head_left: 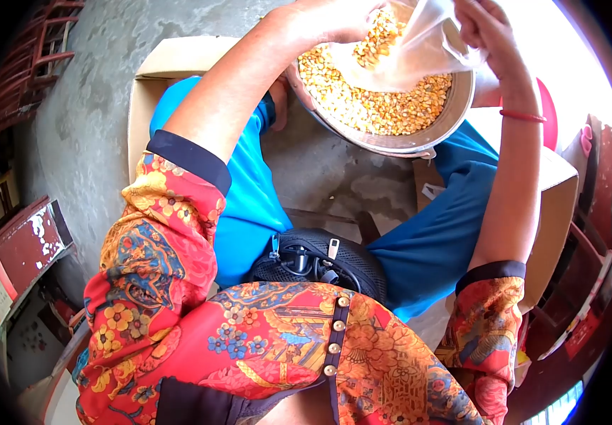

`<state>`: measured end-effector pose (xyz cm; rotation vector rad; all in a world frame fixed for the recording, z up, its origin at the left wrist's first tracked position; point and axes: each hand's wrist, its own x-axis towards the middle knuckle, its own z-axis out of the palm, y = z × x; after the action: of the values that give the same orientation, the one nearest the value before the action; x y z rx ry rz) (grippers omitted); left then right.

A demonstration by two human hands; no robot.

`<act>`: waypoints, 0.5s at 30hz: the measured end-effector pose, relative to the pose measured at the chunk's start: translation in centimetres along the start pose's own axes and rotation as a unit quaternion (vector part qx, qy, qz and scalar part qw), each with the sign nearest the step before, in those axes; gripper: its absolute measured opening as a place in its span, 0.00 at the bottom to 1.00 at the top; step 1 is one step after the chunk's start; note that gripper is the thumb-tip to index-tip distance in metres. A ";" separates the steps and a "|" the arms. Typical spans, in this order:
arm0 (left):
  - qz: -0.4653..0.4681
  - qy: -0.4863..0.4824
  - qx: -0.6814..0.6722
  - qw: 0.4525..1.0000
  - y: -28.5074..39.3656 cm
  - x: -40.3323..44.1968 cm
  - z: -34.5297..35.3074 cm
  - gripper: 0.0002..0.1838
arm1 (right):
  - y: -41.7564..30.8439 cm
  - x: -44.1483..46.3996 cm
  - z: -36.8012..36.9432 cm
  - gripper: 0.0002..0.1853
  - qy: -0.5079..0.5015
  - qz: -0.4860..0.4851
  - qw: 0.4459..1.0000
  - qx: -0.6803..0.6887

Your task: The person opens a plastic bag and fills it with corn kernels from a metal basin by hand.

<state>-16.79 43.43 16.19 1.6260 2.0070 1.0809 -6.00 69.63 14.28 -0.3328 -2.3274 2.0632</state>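
A round metal basin [464, 106] holds loose yellow corn kernels [391, 113]. Inside its rim is a clear plastic bag [430, 39], with more kernels showing in or behind the thin film. My right hand [486, 32] is closed on the bag's upper edge, at the basin's right side. My left hand [348, 20] reaches over the basin's far left rim, close to the kernels by the bag. Its fingers are partly hidden and near the top edge of view, so what they hold cannot be made out.
The basin stands between my knees in blue trousers [242, 219]. Cardboard [557, 212] flanks both legs. A black mesh pouch [320, 262] rests at my waist. Wet-looking grey concrete floor [93, 134] lies to the left, with reddish-brown wooden furniture [19, 262] at the side.
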 end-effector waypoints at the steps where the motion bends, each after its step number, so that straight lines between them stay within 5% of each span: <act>1: -0.014 -0.036 0.060 0.997 -0.7 0.1 0.1 0.30 | -4.7 -1.6 3.6 0.12 0.028 -0.014 0.998 0.046; 4: -0.046 -0.078 0.104 0.990 -0.9 0.2 -0.1 0.30 | -7.6 -2.6 7.0 0.13 0.058 -0.068 0.990 0.106; 6: -0.064 -0.083 0.089 0.990 -0.1 0.4 -0.4 0.30 | -6.0 -2.4 5.3 0.13 0.151 -0.036 0.986 -0.068; 9: -0.053 -0.024 0.033 0.998 0.7 0.4 -0.4 0.29 | -6.0 -3.1 4.7 0.13 0.164 -0.038 0.985 -0.023; 11: 0.133 0.102 0.090 0.982 0.2 0.8 -0.2 0.30 | -6.5 -3.8 5.1 0.16 0.184 -0.072 0.978 0.062; 15: 0.013 0.038 -0.017 0.999 1.6 0.6 -1.1 0.30 | -5.5 -3.7 4.0 0.17 0.195 -0.080 0.975 0.073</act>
<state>-16.59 43.75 18.22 1.6209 2.0081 1.1968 -3.78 64.54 19.65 -0.4786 -1.9013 1.8779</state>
